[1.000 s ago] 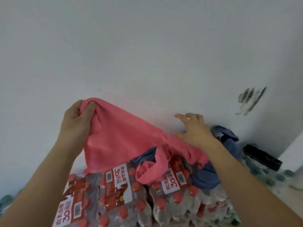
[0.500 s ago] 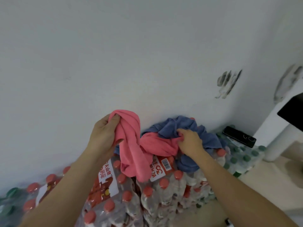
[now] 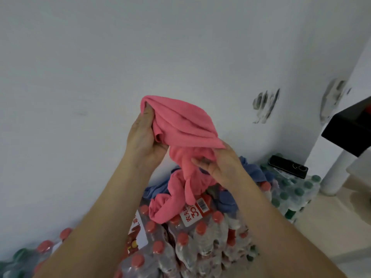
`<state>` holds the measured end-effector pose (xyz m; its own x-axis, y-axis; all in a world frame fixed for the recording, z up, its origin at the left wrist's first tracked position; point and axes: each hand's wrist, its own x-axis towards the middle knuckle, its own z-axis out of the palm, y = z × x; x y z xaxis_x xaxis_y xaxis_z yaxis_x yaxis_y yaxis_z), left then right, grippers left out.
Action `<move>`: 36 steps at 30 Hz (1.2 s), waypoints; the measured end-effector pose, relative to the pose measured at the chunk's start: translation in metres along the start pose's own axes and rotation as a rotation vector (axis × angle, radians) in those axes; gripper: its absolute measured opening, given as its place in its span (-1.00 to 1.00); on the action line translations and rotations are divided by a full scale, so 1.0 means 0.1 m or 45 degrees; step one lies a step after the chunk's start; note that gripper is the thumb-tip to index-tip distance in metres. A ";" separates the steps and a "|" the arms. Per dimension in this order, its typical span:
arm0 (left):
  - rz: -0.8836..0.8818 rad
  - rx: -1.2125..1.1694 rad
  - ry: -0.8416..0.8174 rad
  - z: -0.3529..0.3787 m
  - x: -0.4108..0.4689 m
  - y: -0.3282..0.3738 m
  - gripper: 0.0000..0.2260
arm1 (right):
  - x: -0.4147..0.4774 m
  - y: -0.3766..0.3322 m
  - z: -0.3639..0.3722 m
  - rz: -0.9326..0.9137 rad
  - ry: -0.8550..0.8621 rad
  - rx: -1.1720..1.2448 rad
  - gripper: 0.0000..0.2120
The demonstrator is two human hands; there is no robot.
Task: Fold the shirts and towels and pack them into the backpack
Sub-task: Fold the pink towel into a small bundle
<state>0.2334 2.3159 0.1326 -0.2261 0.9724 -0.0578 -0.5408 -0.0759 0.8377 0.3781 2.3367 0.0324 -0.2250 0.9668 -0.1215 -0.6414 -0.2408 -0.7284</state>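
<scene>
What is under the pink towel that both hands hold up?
Under the pink towel lie a crumpled blue cloth and wrapped packs of red-capped bottles. The towel's hanging end covers part of both, so anything beneath it is hidden.

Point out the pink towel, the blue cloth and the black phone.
pink towel (image 3: pixel 180 123): head view, on its upper folded layers.
blue cloth (image 3: pixel 227 204): head view, on its lower right fold.
black phone (image 3: pixel 288 166): head view, on the middle of its back.
</scene>
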 end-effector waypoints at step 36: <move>-0.138 0.550 -0.403 -4.12 -2.27 2.35 -0.52 | -1.40 0.90 1.83 0.445 -0.802 -1.001 -0.39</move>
<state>-0.1762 1.9863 0.1188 0.1033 0.9936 -0.0460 -0.1504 0.0613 0.9867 0.2175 2.1641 0.1067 -0.7880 0.5820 -0.2011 0.1347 -0.1557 -0.9786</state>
